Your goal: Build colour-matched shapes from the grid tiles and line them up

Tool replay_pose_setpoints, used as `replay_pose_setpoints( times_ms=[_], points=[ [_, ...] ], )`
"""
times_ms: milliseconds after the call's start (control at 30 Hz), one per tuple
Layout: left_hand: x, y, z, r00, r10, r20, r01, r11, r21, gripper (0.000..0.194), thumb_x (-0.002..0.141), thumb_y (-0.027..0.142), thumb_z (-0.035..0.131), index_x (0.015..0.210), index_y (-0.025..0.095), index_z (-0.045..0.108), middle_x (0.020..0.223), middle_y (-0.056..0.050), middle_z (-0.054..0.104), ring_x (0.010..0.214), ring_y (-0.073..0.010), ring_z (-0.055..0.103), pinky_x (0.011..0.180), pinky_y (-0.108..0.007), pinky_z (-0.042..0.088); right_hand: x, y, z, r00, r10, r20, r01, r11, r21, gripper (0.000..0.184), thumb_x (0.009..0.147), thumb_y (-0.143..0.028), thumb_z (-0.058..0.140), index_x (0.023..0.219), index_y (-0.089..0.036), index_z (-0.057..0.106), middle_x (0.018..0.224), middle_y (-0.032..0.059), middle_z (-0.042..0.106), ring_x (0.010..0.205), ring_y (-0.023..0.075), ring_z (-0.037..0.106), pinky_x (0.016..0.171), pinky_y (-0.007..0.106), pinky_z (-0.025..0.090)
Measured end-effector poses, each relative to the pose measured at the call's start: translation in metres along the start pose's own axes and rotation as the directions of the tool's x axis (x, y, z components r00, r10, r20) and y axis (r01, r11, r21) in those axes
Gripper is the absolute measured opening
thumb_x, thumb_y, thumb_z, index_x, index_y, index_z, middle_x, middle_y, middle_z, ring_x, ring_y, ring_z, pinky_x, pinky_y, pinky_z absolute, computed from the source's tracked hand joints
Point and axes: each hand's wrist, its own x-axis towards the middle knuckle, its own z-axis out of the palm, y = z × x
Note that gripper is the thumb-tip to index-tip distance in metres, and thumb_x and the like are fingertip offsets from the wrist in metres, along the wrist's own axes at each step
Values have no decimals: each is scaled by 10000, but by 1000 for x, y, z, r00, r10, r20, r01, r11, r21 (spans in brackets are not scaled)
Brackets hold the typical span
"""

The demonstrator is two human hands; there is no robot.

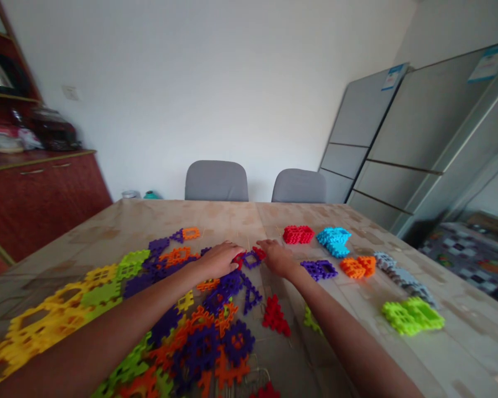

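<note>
In the head view, my left hand (221,260) reaches over the middle of the table, its fingers closed on a red interlocking plastic piece (239,260). To its right my right hand (277,257) pinches another red interlocking piece (258,253); its fingertips partly hide it. Between the two hands lies a purple square frame piece (251,260). Just below are a purple triangle piece (251,294) and a red triangular piece (276,316). A spread of purple, orange, yellow and green pieces (201,348) lies under and beside my left forearm.
On the right stand sorted stacks: red (297,234), blue (334,240), purple (319,270), orange (357,266), grey (406,279) and lime green (413,316). Yellow pieces (45,315) cover the left side. Two grey chairs (216,181) stand beyond the patterned tablecloth (149,213).
</note>
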Motion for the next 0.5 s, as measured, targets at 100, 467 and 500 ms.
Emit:
replay_pose_setpoints(
  times_ms=[100,467,500],
  points=[
    [9,2,3,998,-54,-17,54,998,28,299,927,325,653,1173,166,596,1221,-90,599,1116,-268,586,968,-504,483,8,1,1,997,76,-3,-76,997,-35,441,865,-45,497,1290,-141,567,1217,201,654,1139,283,618,924,388,486],
    [10,8,17,980,-134,-145,108,979,-176,312,935,292,643,1214,173,571,1203,-85,596,1087,-258,595,941,-483,503,-17,12,-11,989,91,-117,-90,996,13,608,824,-103,606,1403,-142,427,1230,174,631,1098,247,629,927,325,470],
    [10,7,17,977,-147,-157,112,971,-213,292,937,291,639,1197,170,579,1173,-80,608,1055,-247,608,924,-471,513,-24,12,-13,987,89,-130,-86,996,24,603,830,-116,602,1405,-136,421,1219,172,633,1074,243,636,917,322,471]
  ],
)
